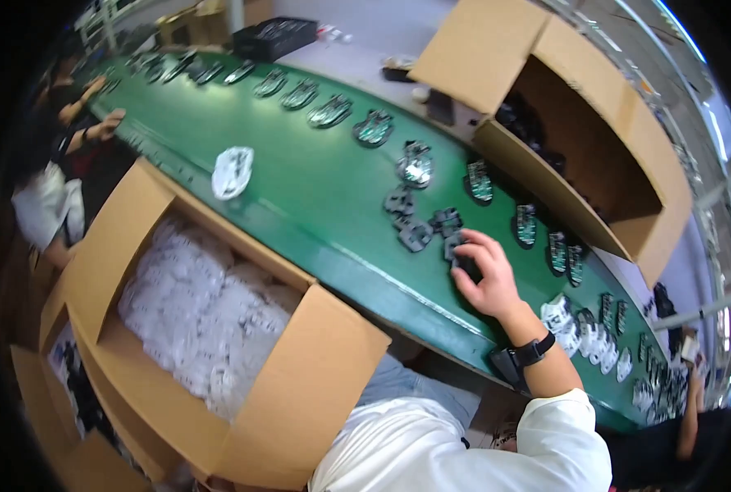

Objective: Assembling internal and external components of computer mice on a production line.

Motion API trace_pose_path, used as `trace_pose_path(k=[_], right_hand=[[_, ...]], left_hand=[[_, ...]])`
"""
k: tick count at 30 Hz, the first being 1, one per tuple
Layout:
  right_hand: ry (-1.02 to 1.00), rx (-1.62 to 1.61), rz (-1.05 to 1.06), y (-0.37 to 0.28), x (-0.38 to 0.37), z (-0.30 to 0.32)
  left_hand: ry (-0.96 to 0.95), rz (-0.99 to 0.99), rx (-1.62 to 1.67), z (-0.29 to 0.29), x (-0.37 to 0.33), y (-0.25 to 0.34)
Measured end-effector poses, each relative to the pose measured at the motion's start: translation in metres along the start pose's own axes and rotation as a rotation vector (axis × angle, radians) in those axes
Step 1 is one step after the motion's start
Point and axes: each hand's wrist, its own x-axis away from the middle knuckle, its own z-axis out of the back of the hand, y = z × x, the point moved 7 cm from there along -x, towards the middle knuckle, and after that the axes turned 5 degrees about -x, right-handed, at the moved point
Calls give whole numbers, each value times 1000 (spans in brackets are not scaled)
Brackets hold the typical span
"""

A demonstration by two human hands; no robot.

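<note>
My right hand (490,277) reaches over the green work surface with its fingers curved and apart. Its fingertips are at a small dark plastic part (452,246), at the edge of a loose cluster; whether they touch it I cannot make out. Beside it lie more dark plastic parts (415,234). A row of dark oval housings with green circuit boards (374,128) runs along the far side of the surface. One white plastic shell (233,173) lies alone to the left. My left hand is out of view.
An open cardboard box (296,402) of bagged white shells (210,307) stands at the near edge. Another cardboard box (497,152) with dark contents leans beyond the row. White shells (583,332) stand at right; a black bin (274,38) sits behind. Other people work at both ends.
</note>
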Motion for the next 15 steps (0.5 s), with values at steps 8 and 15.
trace_pose_path(k=[8,15], right_hand=[[62,-139,-191,24,31,3],[29,-144,-216,29,37,-1]], left_hand=[[894,-370,-860,-80,147,44],[648,-1304,-1041,-429,158,220]])
